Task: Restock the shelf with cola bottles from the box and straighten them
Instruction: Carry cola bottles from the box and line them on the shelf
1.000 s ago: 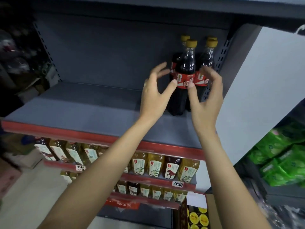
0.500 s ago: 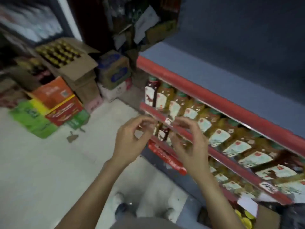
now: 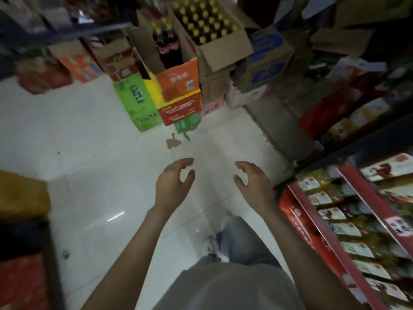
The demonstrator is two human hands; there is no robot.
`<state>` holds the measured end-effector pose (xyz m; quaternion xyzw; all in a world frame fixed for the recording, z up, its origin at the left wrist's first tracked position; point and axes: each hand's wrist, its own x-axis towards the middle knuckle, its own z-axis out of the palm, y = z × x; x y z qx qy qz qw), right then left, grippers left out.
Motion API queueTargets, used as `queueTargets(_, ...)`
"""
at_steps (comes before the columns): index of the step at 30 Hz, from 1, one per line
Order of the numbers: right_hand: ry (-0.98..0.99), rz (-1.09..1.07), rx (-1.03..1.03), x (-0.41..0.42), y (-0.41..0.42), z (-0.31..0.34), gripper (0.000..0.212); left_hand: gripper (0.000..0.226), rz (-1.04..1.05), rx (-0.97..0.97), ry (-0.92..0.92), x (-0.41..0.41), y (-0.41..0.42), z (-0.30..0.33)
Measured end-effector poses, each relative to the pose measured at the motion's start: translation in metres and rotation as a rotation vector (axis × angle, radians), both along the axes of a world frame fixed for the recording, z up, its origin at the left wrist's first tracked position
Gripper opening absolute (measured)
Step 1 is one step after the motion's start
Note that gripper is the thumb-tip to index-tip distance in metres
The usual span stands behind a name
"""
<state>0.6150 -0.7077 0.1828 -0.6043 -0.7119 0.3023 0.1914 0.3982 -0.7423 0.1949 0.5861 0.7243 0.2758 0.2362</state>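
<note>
My left hand [image 3: 173, 182] and my right hand [image 3: 254, 182] hang over the white floor, both with loosely curled fingers and nothing in them. Far ahead stands an open orange and yellow box [image 3: 178, 83] with a few cola bottles [image 3: 166, 44] left inside, dark with red labels and yellow caps. Right of it an open brown cardboard box [image 3: 220, 52] is packed with several yellow-capped bottles [image 3: 203, 21]. The hands are well short of both boxes. The grey shelf with the placed cola bottles is out of view.
Lower shelves with red edges [image 3: 312, 238] and yellow drink bottles run along the right. A green carton [image 3: 136, 104], a blue carton [image 3: 266, 61] and other boxes crowd the far floor. A yellow-brown box [image 3: 22, 193] sits at the left. White tiled floor [image 3: 89, 164] lies between.
My hands left the cola bottles on the grey shelf and dropped empty. The view swung down and left from the shelf to the floor and the boxes.
</note>
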Motion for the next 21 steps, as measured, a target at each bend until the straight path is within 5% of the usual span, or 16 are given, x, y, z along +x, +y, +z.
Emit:
queueTargets(10,-0.075,0.193,0.042,-0.146,0.23,-0.016,0.033,0.032,0.034,-0.09,0.269,-0.147,0.206,-0.027)
queueTargets(14,-0.047,0.211,0.08,-0.197,0.326,-0.011,0.027,0.03,0.079,0.017,0.368,-0.193,0.289,-0.021)
queueTargets(21,-0.05,0.202,0.105,-0.279,0.472,-0.008,0.03,0.032,0.072,-0.025,0.286,-0.269,0.43,-0.015)
